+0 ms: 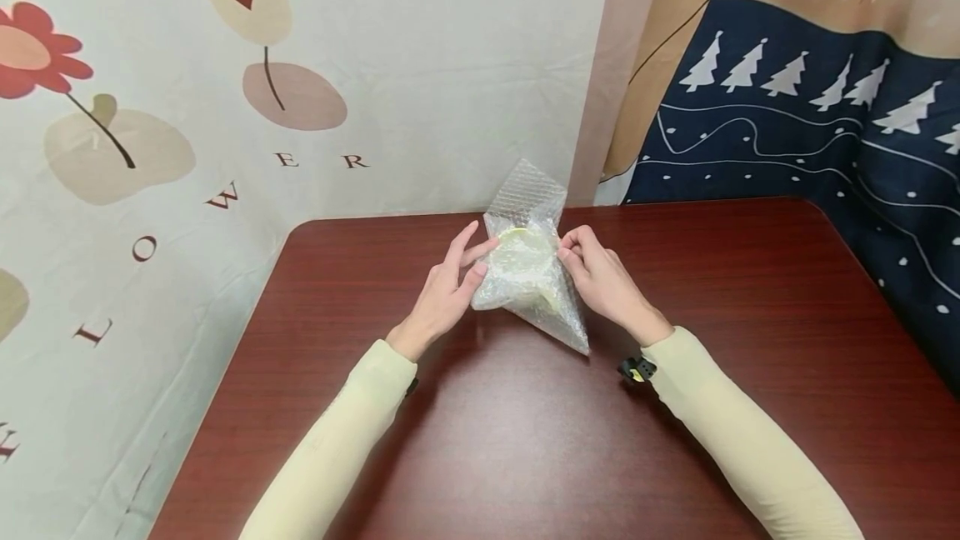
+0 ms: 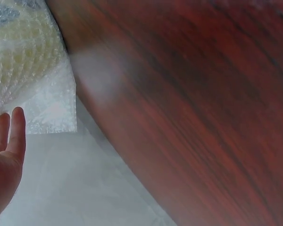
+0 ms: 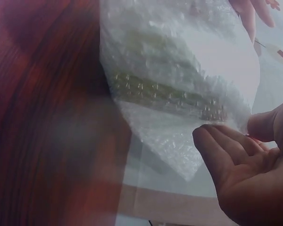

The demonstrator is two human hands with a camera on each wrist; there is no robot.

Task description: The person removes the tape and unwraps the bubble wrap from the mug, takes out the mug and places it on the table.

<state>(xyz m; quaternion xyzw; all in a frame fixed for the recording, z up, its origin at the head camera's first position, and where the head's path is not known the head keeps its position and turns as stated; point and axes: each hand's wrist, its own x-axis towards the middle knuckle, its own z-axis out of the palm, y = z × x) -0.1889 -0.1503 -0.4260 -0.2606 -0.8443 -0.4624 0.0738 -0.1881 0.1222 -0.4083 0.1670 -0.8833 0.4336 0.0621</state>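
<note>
At the left, the bare left hand (image 1: 441, 294) lays extended fingers against the near-left side of the clear, crinkled plastic bubble wrap (image 1: 525, 190); its grip is not closed round anything. Between the hands, near the far edge of the glossy red-brown wooden surface (image 1: 480, 440), sits the pale green, round-rimmed object (image 1: 522, 250), seen blurrily through the wrap; whether the bundle touches the surface I cannot tell. One corner of the wrap points away, another toward the person. At the right, the bare right hand (image 1: 600, 277) pinches the wrap's edge between thumb and fingers. To handle this well, the left hand should probably steady the object with light, flat pressure, while the right keeps the pinched edge taut and avoids tearing it.
</note>
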